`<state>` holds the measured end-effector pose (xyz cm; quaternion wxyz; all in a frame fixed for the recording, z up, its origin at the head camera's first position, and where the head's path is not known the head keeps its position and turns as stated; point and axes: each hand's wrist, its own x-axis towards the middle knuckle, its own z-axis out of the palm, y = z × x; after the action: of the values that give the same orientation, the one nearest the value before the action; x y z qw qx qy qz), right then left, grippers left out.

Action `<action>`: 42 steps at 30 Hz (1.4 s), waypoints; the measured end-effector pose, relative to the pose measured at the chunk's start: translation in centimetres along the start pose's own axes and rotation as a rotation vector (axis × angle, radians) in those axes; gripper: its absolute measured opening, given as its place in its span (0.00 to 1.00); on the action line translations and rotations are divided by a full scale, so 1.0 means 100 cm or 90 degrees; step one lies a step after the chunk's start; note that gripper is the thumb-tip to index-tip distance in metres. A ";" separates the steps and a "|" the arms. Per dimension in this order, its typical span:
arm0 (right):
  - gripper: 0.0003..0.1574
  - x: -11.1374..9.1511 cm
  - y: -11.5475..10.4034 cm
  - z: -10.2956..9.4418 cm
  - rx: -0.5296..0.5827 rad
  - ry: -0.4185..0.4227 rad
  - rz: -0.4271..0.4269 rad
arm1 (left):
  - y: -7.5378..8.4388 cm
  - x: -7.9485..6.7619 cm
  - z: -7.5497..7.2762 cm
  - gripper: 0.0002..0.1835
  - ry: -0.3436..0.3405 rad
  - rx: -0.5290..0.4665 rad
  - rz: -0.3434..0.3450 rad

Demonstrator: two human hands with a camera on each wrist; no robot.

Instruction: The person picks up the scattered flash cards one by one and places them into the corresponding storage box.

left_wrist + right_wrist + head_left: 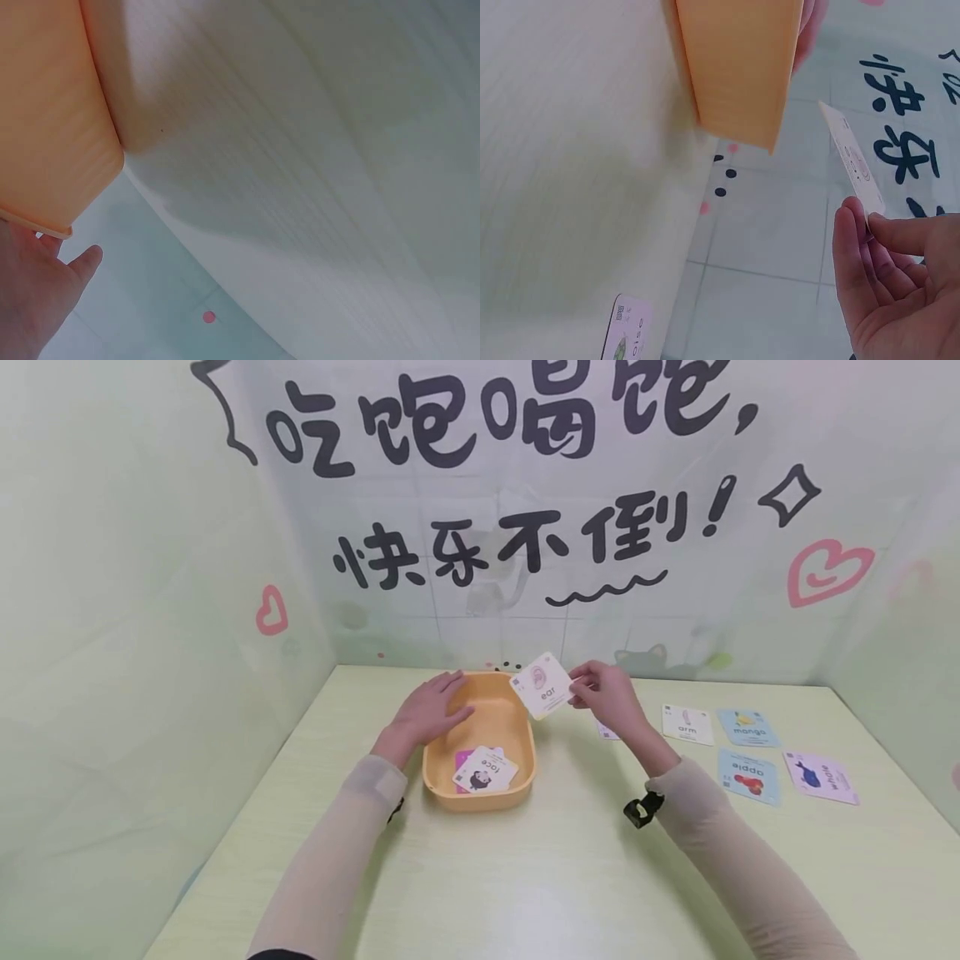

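My right hand [609, 695] pinches a white flashcard [542, 686] marked "ear" between thumb and fingertips. The card is raised at the right rim of an orange plastic bin [480, 803]. In the right wrist view, the same ear card [853, 161] appears nearly edge-on above the fingertips. My left hand [429, 710] rests on the bin's left rim, its fingers extended and the thumb reaching over the inside. Inside the bin lies a white "face" card [486, 770], partly covering a magenta card [464, 758].
To the right lie an arm card [687, 725], a mango card [748, 727], an apple card [750, 776] and a whale card [821, 777]. Another card [606, 732] is partly hidden behind my right hand. A printed wall sheet [480, 635] stands behind the table [495, 885].
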<state>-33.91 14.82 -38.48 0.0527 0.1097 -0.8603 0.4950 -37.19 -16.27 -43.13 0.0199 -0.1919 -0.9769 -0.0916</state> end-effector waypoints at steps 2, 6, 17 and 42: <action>0.12 -0.003 -0.005 0.004 -0.001 -0.017 -0.004 | 0.000 0.000 0.000 0.39 0.000 -0.001 0.001; 0.12 -0.011 -0.013 0.014 -0.012 -0.052 -0.009 | -0.001 0.000 0.000 0.40 0.003 0.000 0.011; 0.11 -0.029 -0.022 0.044 -0.039 -0.190 -0.005 | -0.003 0.001 -0.002 0.41 -0.013 0.025 0.026; 0.14 -0.022 0.006 0.014 -0.156 -0.165 -0.043 | -0.002 0.002 0.001 0.41 -0.034 0.042 0.019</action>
<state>-31.87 14.21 -40.12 -0.0290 0.1944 -0.9094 0.3665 -37.49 -16.32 -43.25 0.0014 -0.2081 -0.9766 -0.0539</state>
